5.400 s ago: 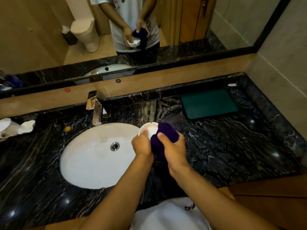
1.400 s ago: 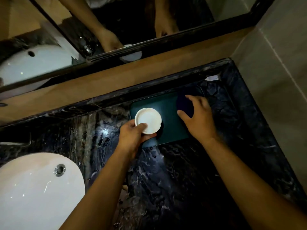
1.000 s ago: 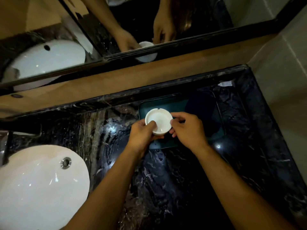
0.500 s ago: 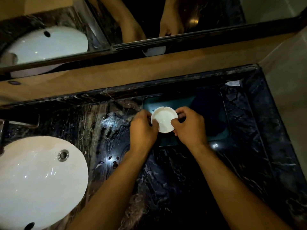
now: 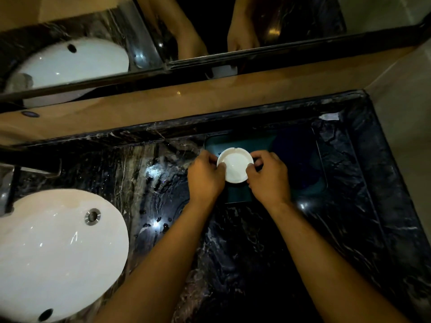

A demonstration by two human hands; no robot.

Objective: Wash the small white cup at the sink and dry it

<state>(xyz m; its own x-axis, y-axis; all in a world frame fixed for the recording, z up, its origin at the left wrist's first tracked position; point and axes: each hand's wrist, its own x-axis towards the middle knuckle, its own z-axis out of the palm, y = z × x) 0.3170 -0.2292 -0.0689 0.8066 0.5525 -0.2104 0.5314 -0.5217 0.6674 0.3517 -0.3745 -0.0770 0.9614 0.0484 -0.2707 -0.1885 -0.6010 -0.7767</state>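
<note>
The small white cup (image 5: 235, 165), round and shallow with a notch in its far rim, is held over the left part of a dark green tray (image 5: 238, 141) on the black marble counter. My left hand (image 5: 205, 178) grips its left side and my right hand (image 5: 268, 178) grips its right side. Whether the cup's base touches the tray is hidden by my fingers. A dark purple cloth (image 5: 296, 157) lies on the right part of the tray, barely visible in the dim light.
The white oval sink (image 5: 58, 248) is at the lower left with its drain (image 5: 92, 216) and the tap's edge at the far left. A mirror runs along the back above a tan ledge (image 5: 210, 99). A beige wall closes the right side. Wet spots glint on the counter (image 5: 156, 222).
Earlier I rubbed the cup with the purple cloth by the sink. The cloth now lies on the tray, and my right hand has joined the left on the cup over the tray.
</note>
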